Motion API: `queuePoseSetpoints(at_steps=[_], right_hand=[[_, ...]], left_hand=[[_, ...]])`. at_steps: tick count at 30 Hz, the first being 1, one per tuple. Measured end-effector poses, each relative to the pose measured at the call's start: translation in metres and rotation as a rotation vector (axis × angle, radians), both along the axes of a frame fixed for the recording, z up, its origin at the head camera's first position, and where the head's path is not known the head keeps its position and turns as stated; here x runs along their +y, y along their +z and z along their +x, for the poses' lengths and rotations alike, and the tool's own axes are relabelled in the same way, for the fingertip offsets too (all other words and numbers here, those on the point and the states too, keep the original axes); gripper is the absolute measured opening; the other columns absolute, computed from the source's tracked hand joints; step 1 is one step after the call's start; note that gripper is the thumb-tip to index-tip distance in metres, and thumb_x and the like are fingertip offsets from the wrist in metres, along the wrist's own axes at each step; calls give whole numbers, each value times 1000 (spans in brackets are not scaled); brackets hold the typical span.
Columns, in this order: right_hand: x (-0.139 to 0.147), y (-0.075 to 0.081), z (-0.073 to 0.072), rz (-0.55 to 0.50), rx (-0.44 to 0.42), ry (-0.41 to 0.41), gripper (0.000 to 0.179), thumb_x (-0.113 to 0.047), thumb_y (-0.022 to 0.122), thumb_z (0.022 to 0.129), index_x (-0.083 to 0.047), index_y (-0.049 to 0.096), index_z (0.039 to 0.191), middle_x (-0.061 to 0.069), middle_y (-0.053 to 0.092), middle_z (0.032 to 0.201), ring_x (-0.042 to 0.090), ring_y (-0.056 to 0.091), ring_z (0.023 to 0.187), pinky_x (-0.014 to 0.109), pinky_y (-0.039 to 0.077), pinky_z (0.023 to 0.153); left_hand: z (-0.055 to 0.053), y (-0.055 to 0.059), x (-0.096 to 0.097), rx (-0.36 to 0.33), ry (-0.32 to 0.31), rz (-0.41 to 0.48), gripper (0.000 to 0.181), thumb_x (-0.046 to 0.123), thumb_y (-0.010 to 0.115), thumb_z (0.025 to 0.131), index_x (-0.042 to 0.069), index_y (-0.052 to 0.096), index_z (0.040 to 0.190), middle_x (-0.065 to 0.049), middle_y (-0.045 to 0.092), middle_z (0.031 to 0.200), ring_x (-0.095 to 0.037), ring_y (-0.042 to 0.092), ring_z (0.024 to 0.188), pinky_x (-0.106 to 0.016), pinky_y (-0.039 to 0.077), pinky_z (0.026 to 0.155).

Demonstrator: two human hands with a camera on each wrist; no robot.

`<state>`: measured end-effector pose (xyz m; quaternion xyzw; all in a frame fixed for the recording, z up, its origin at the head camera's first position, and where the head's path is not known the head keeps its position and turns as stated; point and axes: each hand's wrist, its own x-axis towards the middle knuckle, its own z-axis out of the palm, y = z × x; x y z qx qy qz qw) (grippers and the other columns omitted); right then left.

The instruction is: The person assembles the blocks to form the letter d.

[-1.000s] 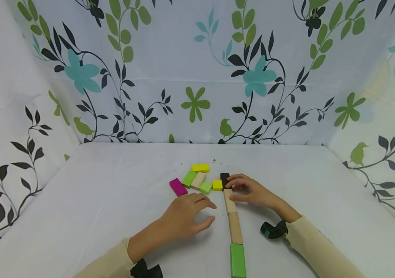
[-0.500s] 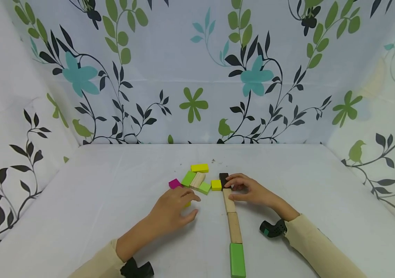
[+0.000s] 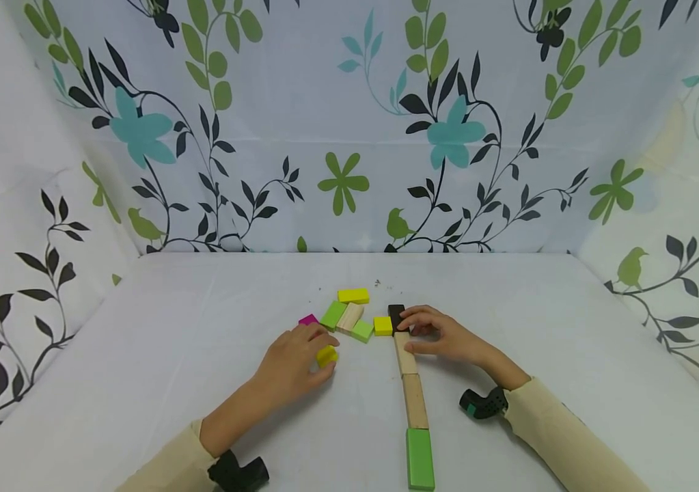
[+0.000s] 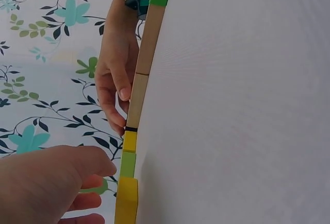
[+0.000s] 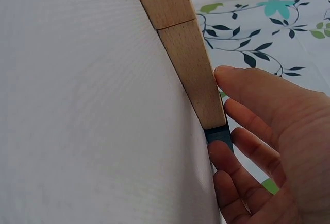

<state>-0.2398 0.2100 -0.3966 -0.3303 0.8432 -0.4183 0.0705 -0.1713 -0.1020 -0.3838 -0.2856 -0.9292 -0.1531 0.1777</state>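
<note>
My left hand (image 3: 294,357) is around a yellow block (image 3: 327,356), its thumb and fingers spread apart on either side; in the left wrist view a gap shows between the fingertips and the yellow block (image 4: 127,199). A magenta block (image 3: 308,320) is partly hidden behind that hand. My right hand (image 3: 445,338) rests loosely bent at the top of a row of blocks. Its thumb touches the side of a plain wooden block (image 5: 193,72), and its fingers lie against a black block (image 3: 395,317). A second wooden block (image 3: 415,402) and a long green block (image 3: 419,459) continue the row.
Left of the black block sits a small yellow block (image 3: 382,326). Beyond it lie a light green block (image 3: 362,331), a wooden piece (image 3: 350,318), a green block (image 3: 333,316) and a yellow block (image 3: 353,296). Patterned cloth (image 3: 349,137) hangs behind the white tabletop (image 3: 201,307).
My left hand has moved left, away from the row, and its fingers have come down around the yellow block, now covering most of the magenta one. The right hand has stayed in place.
</note>
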Motion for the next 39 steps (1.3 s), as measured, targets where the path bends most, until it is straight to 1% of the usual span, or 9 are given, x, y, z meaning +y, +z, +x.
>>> queuePoseSetpoints(at_steps=[6,11,14,16,20,25,32,37,39], right_hand=[[0,1,0,0,0,-6,31,-15,71,89,-8,66,118,16,49,138,26,57,107,34,47,93],[0,0,-1,-6,-9,-8,31,-15,72,89,-8,66,118,16,48,139,26,56,107,34,46,93],[0,0,-1,-7,-9,-8,30,-14,72,89,-8,66,118,16,48,139,26,56,107,34,46,93],[0,0,-1,-4,-8,-7,30,-15,71,89,-8,66,118,16,48,139,26,56,107,34,46,93],[-1,2,0,3,-5,-5,31,-15,71,89,-8,66,118,16,48,138,26,56,107,34,46,94],[0,1,-1,9,-3,-5,30,-14,71,89,-8,65,119,16,49,138,26,57,108,35,46,94],[0,-1,-2,9,-8,-10,31,-15,71,89,-8,66,119,16,48,139,26,57,109,37,46,95],[1,-1,-1,0,-13,-7,31,-14,71,89,-7,65,119,16,48,139,27,57,109,36,46,95],[0,-2,-1,-1,-14,-6,31,-14,71,89,-7,65,119,17,48,139,27,57,109,36,46,95]], left_hand=[[-1,1,-1,43,-25,14,24,23,76,81,13,69,102,-2,64,102,-20,60,91,-38,52,82],[0,0,-2,61,-20,12,23,23,76,80,14,70,101,0,63,98,-18,59,88,-36,52,77],[-1,-1,-3,49,-16,1,23,23,76,80,14,70,100,1,62,96,-17,58,87,-34,52,75],[-1,-1,-3,27,-15,-3,23,23,76,80,14,70,100,1,61,94,-17,57,87,-33,52,74],[-2,-2,-3,-15,-5,-16,21,22,76,80,15,70,99,1,61,95,-18,55,88,-35,48,76],[-2,-2,-3,-40,-3,-32,21,21,75,80,16,70,100,1,61,98,-19,55,91,-36,46,77],[-1,0,-3,-50,-8,-31,23,19,76,80,15,70,102,0,61,98,-19,56,91,-38,48,80],[-2,-1,-3,-43,5,-19,22,25,76,81,14,71,100,0,62,97,-19,58,91,-38,49,78],[-3,-1,-3,-28,16,-8,21,27,76,82,14,71,99,0,63,96,-20,58,91,-38,49,78]])
